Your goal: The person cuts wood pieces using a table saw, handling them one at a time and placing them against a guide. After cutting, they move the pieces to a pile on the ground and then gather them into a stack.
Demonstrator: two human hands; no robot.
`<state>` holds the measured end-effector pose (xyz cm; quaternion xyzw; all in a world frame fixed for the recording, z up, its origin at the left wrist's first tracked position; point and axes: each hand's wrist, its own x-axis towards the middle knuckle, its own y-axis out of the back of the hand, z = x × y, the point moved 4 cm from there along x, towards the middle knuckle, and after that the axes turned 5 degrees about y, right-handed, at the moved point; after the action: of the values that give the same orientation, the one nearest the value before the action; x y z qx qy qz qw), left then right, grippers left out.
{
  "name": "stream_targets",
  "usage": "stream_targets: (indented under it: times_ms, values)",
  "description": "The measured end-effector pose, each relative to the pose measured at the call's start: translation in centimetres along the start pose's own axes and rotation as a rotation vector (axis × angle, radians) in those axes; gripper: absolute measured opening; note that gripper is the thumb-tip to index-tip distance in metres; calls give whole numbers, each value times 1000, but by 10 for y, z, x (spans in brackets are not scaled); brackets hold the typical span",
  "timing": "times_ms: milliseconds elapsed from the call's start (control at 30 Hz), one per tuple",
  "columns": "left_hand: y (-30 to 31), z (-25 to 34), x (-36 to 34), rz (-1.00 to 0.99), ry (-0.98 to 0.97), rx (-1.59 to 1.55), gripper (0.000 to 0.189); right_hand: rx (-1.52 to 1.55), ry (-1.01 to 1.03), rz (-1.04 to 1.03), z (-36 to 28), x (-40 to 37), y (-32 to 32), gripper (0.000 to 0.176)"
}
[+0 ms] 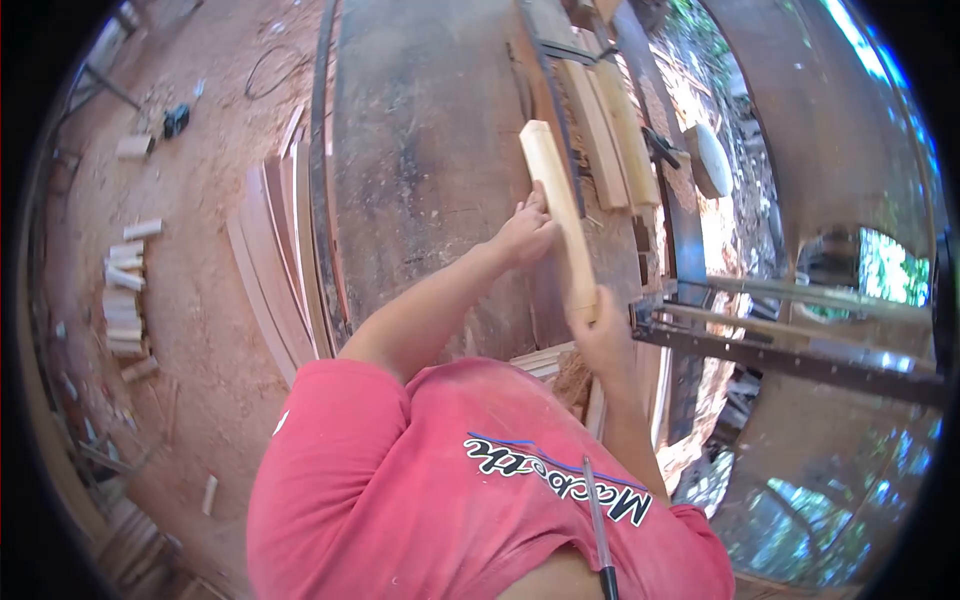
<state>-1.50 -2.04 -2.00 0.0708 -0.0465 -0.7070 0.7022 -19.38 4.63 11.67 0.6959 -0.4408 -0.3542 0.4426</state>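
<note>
A pale wooden block (556, 205), long and narrow with an angled far end, is held out over the worn flat work table (420, 200). My left hand (528, 232) presses against the left side of the piece near its middle, fingers closed about its edge. Around the near end of the block, my right hand (600, 325) is closed, slightly blurred. The block lies alongside a dark straight metal fence (560, 110) on the table. A pen (598, 520) hangs at the front of my red shirt.
Several wooden blocks (610, 135) lie beyond the fence. Long boards (280, 240) lean along the table's left edge. On the dirt floor, cut wood pieces (125, 290) are stacked at left. A dark metal rail (790, 355) juts out at right.
</note>
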Motion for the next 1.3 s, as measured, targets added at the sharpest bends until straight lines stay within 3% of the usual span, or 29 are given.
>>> stream_targets:
  times_ms: [200, 300, 333, 433, 533, 600, 700, 733, 800, 833, 900, 967, 1033, 1067, 1133, 1167, 1233, 1300]
  values:
    - [-33, 13, -59, -97, 51, 219, 54, 99, -114, -150, 63, -58, -52, 53]
    - [-63, 8, -84, -184, -41, 285, 49, 604, -358, -306, 77, -68, -50, 51]
    - [-65, 25, -93, -233, -117, 308, 47, 638, -377, -276, 82, -73, -47, 51]
    - [-82, 33, -116, -352, -84, 232, 45, 853, -387, -371, 117, -101, -47, 42]
    - [-88, 37, -114, -530, -109, 344, 47, 913, -478, -467, 194, -154, -59, 49]
    - [-85, 53, -94, -637, 242, 76, 49, 706, -475, -226, 246, -203, -68, 55]
    - [-82, 45, -41, -421, 248, 226, 41, 720, -474, -119, 294, -282, -86, 62]
    - [-79, 50, -18, -330, 172, 222, 40, 733, -493, -105, 291, -290, -82, 62]
    - [-81, 65, 22, -153, 6, 166, 37, 589, -901, -718, 280, -331, -84, 74]
    - [-85, 73, 40, -62, -84, 115, 37, 615, -932, -708, 278, -348, -96, 74]
    - [-85, 62, 85, -157, 181, 255, 43, 707, -1124, -583, 279, -374, -131, 70]
    - [-89, 56, 115, -47, 65, 253, 46, 607, -1243, -624, 281, -379, -156, 60]
    - [-88, 39, 151, 196, 129, 919, 54, 515, -1347, -675, 284, -381, -181, 51]
    - [-89, 26, 165, 178, 110, 928, 54, 468, -1255, -769, 286, -379, -193, 48]
    - [-81, -11, 192, 288, 282, 849, 47, 430, -1162, -852, 301, -377, -228, 47]
    - [-83, -25, 205, 285, 274, 857, 47, 395, -1111, -869, 319, -381, -259, 48]
    - [-82, -45, 212, 318, 516, 236, 47, 361, -1049, -891, 318, -368, -258, 49]
    - [-88, -40, 207, 289, 501, 244, 45, 549, -1196, -639, 321, -346, -244, 53]
